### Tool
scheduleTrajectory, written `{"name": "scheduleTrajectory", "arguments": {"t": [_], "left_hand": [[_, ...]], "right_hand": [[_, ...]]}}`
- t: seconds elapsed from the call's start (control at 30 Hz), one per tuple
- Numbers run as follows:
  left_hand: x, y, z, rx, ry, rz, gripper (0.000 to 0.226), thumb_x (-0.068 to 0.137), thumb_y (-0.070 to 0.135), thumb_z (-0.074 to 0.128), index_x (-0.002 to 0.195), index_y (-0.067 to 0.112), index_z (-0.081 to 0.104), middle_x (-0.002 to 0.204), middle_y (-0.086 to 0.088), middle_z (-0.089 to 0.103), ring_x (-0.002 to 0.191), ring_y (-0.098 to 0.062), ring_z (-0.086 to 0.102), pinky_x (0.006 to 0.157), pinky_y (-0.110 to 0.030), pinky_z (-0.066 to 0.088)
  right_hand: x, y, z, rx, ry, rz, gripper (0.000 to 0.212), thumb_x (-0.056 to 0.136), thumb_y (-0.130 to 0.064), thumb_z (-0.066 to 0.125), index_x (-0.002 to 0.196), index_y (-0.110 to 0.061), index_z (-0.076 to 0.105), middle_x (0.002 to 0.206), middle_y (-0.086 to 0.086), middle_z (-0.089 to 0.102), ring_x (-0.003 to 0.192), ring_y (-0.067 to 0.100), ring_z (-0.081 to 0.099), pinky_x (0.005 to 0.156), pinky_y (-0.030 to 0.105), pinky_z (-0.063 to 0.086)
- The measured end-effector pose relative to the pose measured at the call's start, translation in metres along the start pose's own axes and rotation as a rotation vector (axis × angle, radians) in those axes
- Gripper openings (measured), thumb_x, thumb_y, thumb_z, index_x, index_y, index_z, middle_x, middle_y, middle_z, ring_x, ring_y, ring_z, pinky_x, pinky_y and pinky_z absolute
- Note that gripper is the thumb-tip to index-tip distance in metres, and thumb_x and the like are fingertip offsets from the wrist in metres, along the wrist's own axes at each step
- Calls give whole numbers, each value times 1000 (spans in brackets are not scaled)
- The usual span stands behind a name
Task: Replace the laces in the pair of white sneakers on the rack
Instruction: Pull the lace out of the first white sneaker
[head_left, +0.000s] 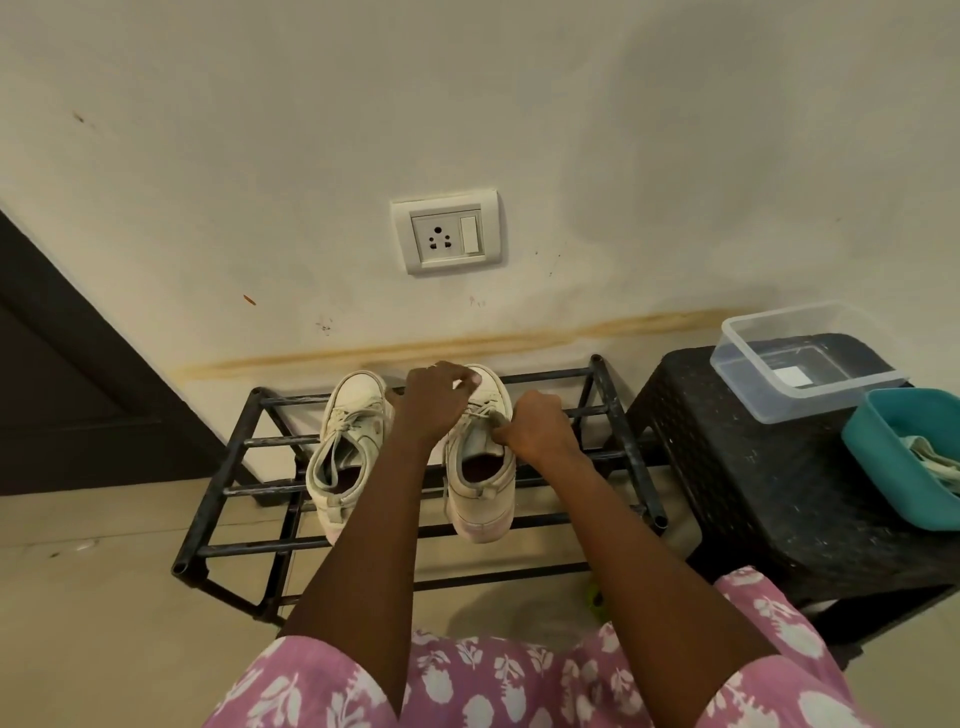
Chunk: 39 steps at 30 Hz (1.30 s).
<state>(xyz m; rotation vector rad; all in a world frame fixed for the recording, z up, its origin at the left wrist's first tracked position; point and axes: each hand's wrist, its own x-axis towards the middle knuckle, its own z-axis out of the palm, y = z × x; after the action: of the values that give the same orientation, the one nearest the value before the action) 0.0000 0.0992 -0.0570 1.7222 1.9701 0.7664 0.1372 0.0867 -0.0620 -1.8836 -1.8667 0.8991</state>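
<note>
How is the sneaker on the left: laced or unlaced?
Laced: the left sneaker shows a lace crisscrossing over its tongue.

- Socket plate (451, 232): white, one three-pin outlet, rocker switch at its right; set in a cream wall (260, 130).
- Stain band (467, 343): yellow-brown, running low along the wall.
- Stool (727, 467): black perforated plastic, at right.
- Container (763, 400): clear plastic, lidless, on the stool's far side.
- Tub (883, 467): teal, on the stool, just beside the container.
- Door (78, 389): dark, at left.
</note>
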Motion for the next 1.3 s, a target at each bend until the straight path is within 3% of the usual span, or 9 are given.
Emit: {"name": "scheduleTrajectory", "arguments": {"t": [0.1, 0.37, 0.5, 0.6, 0.83, 0.97, 1.1, 1.2, 1.3], "left_hand": [[-5, 3, 0, 326, -182, -27, 24, 86, 43, 57, 101, 30, 72, 115, 6, 66, 121, -21, 48, 104, -71, 5], [-13, 27, 8, 587, -185, -4, 37, 85, 43, 56, 98, 10, 62, 101, -6, 64, 110, -26, 54, 103, -73, -1], [-14, 27, 7, 437, -191, -76, 29, 88, 24, 49, 102, 1, 61, 111, -14, 59, 109, -31, 54, 108, -64, 18], [-13, 25, 9, 275, -145, -125, 30, 90, 14, 45, 101, -9, 60, 111, -24, 59, 103, -37, 57, 96, -47, 41], [-14, 13, -4, -254, 20, -387, 30, 96, 14, 48, 116, -3, 60, 116, -18, 63, 111, -30, 58, 87, -35, 46], [-10, 8, -12, -398, 356, -503, 25, 96, 6, 39, 110, -4, 57, 112, -22, 63, 108, -36, 57, 81, -35, 42], [-9, 1, -18, -330, 436, -422, 19, 90, -3, 38, 97, 8, 52, 91, -11, 59, 100, -33, 56, 69, -30, 33], [-7, -8, -14, -92, 232, -233, 33, 85, -1, 48, 116, 7, 58, 121, -13, 58, 110, -30, 55, 90, -32, 42], [-6, 1, -8, 158, 19, -9, 28, 91, 21, 52, 116, 23, 65, 127, -3, 60, 119, -24, 53, 111, -47, 27]], "right_hand": [[-1, -2, 1, -11, 2, -5, 37, 80, -23, 73, 109, -3, 61, 102, 13, 65, 84, 25, 64, 58, 23, 47], [-1, -2, 1, -14, 11, -15, 27, 83, -20, 68, 103, -4, 62, 101, 14, 65, 86, 26, 64, 62, 26, 49], [-2, -2, 0, -6, -1, -4, 32, 84, -22, 68, 108, -2, 61, 103, 15, 64, 91, 28, 65, 59, 24, 47], [-2, -3, 0, -7, -3, -2, 31, 84, -21, 68, 107, -2, 60, 105, 16, 64, 91, 29, 65, 63, 28, 51], [-2, -2, -1, 18, 0, 8, 40, 78, -23, 75, 110, -1, 61, 105, 16, 65, 89, 27, 67, 69, 29, 55], [-2, -2, -1, 33, 4, -2, 36, 78, -21, 75, 106, -2, 63, 102, 14, 66, 88, 26, 67, 66, 28, 54], [-1, -1, -1, 26, -7, 0, 36, 79, -23, 74, 107, -2, 61, 104, 15, 66, 90, 26, 66, 69, 29, 55], [0, 0, -2, 15, -7, 13, 38, 79, -25, 74, 106, -2, 61, 103, 15, 65, 89, 26, 66, 71, 31, 56], [0, -1, -1, 5, -1, 5, 37, 79, -23, 73, 107, -2, 61, 103, 15, 65, 89, 27, 65, 65, 27, 51]]}}
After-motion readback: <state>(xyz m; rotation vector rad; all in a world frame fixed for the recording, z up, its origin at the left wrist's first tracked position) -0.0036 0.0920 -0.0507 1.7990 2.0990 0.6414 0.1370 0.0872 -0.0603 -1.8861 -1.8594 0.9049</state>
